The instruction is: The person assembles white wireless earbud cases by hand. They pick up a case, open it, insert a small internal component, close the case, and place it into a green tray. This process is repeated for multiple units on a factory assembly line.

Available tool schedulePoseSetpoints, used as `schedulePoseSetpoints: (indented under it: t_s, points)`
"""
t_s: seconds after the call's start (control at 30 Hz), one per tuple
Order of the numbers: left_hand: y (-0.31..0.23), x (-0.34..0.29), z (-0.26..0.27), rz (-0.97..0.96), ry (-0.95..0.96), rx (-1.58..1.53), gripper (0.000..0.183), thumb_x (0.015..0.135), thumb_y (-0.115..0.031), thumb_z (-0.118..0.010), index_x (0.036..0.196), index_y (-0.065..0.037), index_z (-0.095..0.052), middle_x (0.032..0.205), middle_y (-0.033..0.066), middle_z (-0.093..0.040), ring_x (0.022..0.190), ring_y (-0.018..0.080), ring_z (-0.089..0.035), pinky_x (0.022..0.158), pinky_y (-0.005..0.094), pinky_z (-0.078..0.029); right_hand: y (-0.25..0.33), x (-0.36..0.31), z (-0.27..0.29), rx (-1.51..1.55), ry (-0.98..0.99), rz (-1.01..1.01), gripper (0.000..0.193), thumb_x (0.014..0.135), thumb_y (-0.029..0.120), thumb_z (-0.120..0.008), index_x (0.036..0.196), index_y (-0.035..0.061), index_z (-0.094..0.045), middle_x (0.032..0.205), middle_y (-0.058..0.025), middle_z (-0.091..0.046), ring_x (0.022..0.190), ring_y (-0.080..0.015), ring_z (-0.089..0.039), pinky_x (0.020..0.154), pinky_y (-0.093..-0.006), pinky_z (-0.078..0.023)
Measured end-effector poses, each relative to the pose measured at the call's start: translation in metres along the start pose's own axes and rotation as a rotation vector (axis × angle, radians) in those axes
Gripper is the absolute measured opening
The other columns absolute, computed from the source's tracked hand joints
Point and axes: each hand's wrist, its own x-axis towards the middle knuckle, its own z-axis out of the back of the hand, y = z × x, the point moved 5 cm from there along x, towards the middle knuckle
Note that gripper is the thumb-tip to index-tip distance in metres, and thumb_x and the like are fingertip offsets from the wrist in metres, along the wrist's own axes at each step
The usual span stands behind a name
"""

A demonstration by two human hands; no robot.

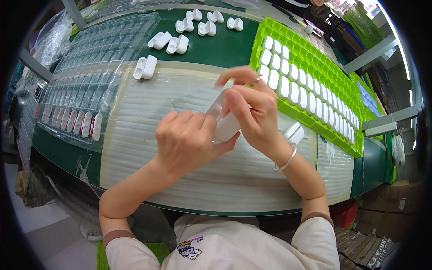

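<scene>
Over the middle of the bench I hold a white earbud charging case (227, 128) up between both hands, tilted. My left hand (185, 135) wraps its fingers and thumb round the lower left of the case. Against its upper right side press the thumb and bent fingers of my right hand (254, 108); one raised finger is blurred by motion. My hands cover much of the case. Just beyond my right wrist another white case (294, 133) lies on the foam mat (148, 135).
A green compartment tray (310, 49) at the right holds rows of white cases. Several white cases with raised lids (177, 44) stand on the green bench top (198, 67). Clear plastic trays (85, 85) lie at the left, one holding a row of white pieces with red marks (76, 122).
</scene>
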Motion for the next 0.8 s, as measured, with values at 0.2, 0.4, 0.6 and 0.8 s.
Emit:
schedulePoseSetpoints:
  t_s: [0.2, 0.4, 0.6, 0.8]
  points:
    - [0.012, 0.007, 0.012, -0.072, -0.123, 0.044, 0.036, 0.063, -0.037, -0.075, 0.067, -0.009, -0.053, 0.063, 0.0021, -0.051, 0.055, 0.0187, -0.049, 0.056, 0.03, -0.035, 0.013, -0.013, 0.025, -0.06, 0.245, -0.188, 0.054, 0.068, 0.013, -0.075, 0.118, 0.0121, -0.054, 0.095, -0.0061, -0.064, 0.066, -0.0184, -0.057, 0.06, -0.0282, -0.048]
    - [0.004, 0.001, 0.022, -0.178, -0.273, -0.07, 0.028, 0.07, -0.035, -0.07, 0.072, -0.011, -0.057, 0.064, -0.0025, -0.051, 0.057, 0.0142, -0.051, 0.068, 0.0314, -0.034, 0.035, -0.024, 0.046, -0.122, 0.279, 0.122, 0.068, 0.057, 0.014, -0.083, 0.116, 0.0036, -0.051, 0.1, -0.0106, -0.063, 0.078, -0.0238, -0.064, 0.066, -0.0307, -0.052]
    - [0.003, -0.006, 0.026, -0.209, -0.327, -0.144, 0.032, 0.073, -0.042, -0.068, 0.078, -0.013, -0.056, 0.07, -0.0033, -0.05, 0.066, 0.0137, -0.052, 0.072, 0.0342, -0.033, 0.043, -0.026, 0.049, 0.017, 0.184, 0.079, 0.058, 0.058, 0.013, -0.081, 0.11, 0.0027, -0.057, 0.098, -0.0079, -0.065, 0.068, -0.0188, -0.062, 0.059, -0.0279, -0.049]
    - [0.0, -0.008, 0.028, -0.293, -0.504, -0.12, 0.034, 0.073, -0.051, -0.065, 0.091, -0.023, -0.058, 0.086, -0.0012, -0.049, 0.091, 0.0146, -0.051, 0.09, 0.0423, -0.031, 0.036, -0.03, 0.047, 0.09, 0.203, -0.048, 0.06, 0.06, 0.014, -0.08, 0.113, 0.0017, -0.054, 0.105, -0.0085, -0.063, 0.077, -0.0204, -0.064, 0.064, -0.028, -0.053]
